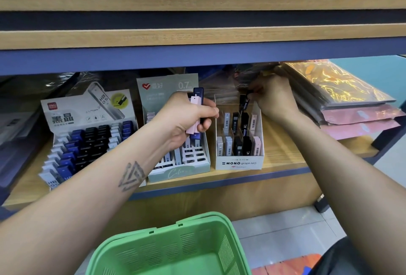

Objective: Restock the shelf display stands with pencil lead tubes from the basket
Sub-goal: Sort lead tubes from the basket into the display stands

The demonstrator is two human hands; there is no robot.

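Mid-restock: the right hand (272, 98) pinches what looks like a dark tube (245, 101) over the MONO stand (239, 162), the left hand (186, 118) clamps spare tubes (196, 107) above the basket (175, 250); next, seat it in a back slot.

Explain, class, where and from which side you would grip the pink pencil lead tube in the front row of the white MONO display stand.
Judging by its pose, pinch the top end of the pink pencil lead tube, coming from above. It stands upright in a narrow slot of the white MONO display stand, its lower half sunk behind the stand's front wall and a black tube close beside it, so only the top looks free to grip.
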